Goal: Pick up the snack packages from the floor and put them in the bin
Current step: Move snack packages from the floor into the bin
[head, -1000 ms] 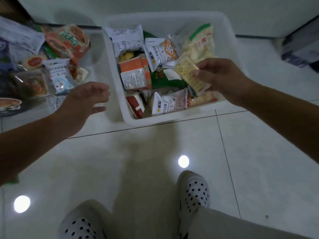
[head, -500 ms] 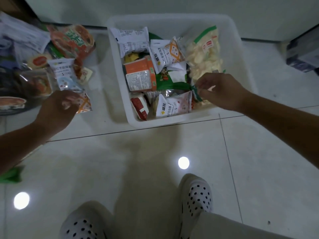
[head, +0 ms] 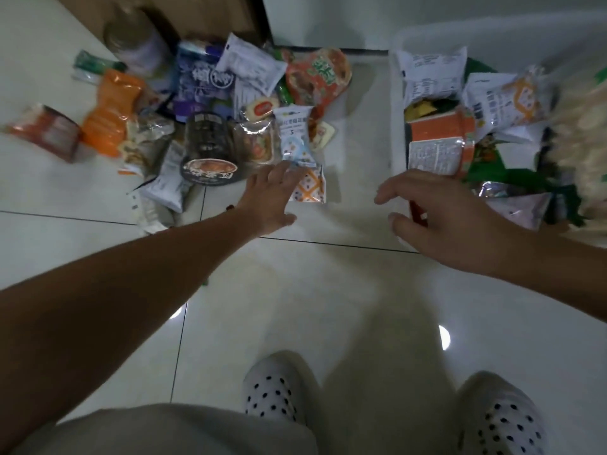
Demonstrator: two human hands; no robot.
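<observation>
A heap of snack packages (head: 210, 119) lies on the tiled floor at the upper left. The white bin (head: 399, 93) stands at the upper right, holding several packages. My left hand (head: 269, 197) reaches to the heap's near edge, fingers spread and touching a small white packet with an orange pattern (head: 312, 187); a blue-and-white packet (head: 295, 136) lies just beyond it. My right hand (head: 437, 215) hovers over the bin's near left corner, fingers apart, holding nothing.
A black round noodle cup (head: 207, 149) and an orange pouch (head: 113, 111) lie in the heap. A brown cardboard box (head: 184, 11) and a clear jar (head: 134, 37) stand behind it. My feet in dotted white slippers (head: 274, 385) are at the bottom.
My right hand let the cracker packet go into the bin and drew back to its near corner, empty. My left hand reached onto the orange-patterned packet. The view swung left.
</observation>
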